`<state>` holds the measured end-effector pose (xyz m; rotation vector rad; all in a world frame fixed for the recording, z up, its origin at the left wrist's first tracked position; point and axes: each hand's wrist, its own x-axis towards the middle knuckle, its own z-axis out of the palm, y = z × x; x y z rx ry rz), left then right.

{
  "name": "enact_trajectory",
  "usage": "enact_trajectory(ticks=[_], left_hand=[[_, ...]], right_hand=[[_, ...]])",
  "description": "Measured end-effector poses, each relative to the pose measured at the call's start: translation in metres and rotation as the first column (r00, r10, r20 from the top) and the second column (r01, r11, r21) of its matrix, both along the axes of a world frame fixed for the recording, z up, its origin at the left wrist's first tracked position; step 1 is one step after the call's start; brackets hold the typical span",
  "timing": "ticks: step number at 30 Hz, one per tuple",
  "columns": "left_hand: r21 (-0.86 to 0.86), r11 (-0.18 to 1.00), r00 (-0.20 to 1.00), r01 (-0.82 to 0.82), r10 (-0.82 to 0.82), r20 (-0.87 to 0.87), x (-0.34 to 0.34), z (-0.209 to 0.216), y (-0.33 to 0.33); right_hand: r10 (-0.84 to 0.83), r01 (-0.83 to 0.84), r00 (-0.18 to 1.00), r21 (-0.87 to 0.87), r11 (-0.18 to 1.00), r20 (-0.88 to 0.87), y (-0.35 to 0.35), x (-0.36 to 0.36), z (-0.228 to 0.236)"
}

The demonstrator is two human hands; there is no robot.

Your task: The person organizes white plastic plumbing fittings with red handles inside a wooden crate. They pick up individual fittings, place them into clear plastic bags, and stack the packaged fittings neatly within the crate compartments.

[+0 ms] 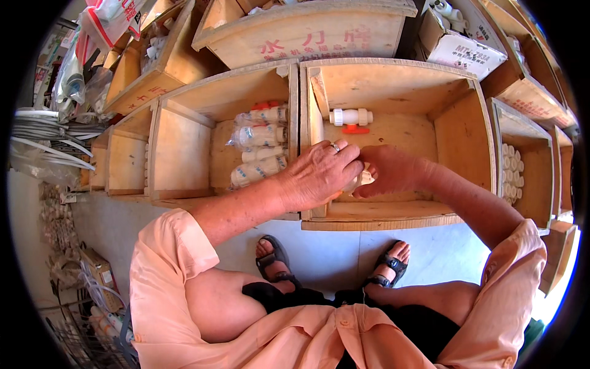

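Over the near left part of the right wooden box (393, 224), both my hands come together. My left hand (322, 175), with a ring on one finger, is closed around a cream-white plastic fitting (367, 178). My right hand (396, 170) grips the same piece from the other side, thumb and fingers bent. Most of the fitting is covered by my fingers, so its full shape cannot be made out. Farther back in this box lies a white plastic ball valve (350, 117) with a red handle.
In the left wooden box (184, 154) lie several bagged white valves (261, 135), some with red handles. A side box at right holds stacked white fittings (512, 172). Behind stand another wooden box (307, 37) and a white carton (464, 52). Coiled pipes (46, 138) are at far left.
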<state>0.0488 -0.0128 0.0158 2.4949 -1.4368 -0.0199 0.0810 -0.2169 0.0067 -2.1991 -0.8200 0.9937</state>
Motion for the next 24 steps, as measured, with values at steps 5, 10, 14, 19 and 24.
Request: enact_trajectory(ticks=[5, 10, 14, 19, 24], left_hand=[[0.035, 0.999, 0.999, -0.019, 0.02, -0.027, -0.001, -0.003, -0.002], [-0.216, 0.976, 1.0, -0.012, 0.012, -0.001, -0.004, -0.011, -0.005], [-0.282, 0.95, 0.977, 0.131, -0.172, -0.128, -0.01, -0.021, 0.0], [-0.083, 0.986, 0.955, 0.143, -0.16, -0.25, -0.017, -0.031, 0.001], [-0.067, 0.992, 0.959, 0.109, -0.122, -0.254, -0.015, -0.03, 0.001]], right_hand=[[-0.1, 0.101, 0.995, 0.104, 0.989, -0.014, -0.002, -0.008, -0.012], [-0.132, 0.128, 0.991, 0.1, 0.987, 0.03, -0.027, 0.0, -0.05], [-0.085, 0.093, 0.97, -0.026, 0.995, 0.228, -0.046, 0.007, -0.095], [-0.002, 0.081, 0.967, -0.299, 0.951, 0.256, -0.037, 0.018, -0.114], [0.052, 0.075, 0.93, -0.326, 0.943, 0.363, -0.02, 0.03, -0.136]])
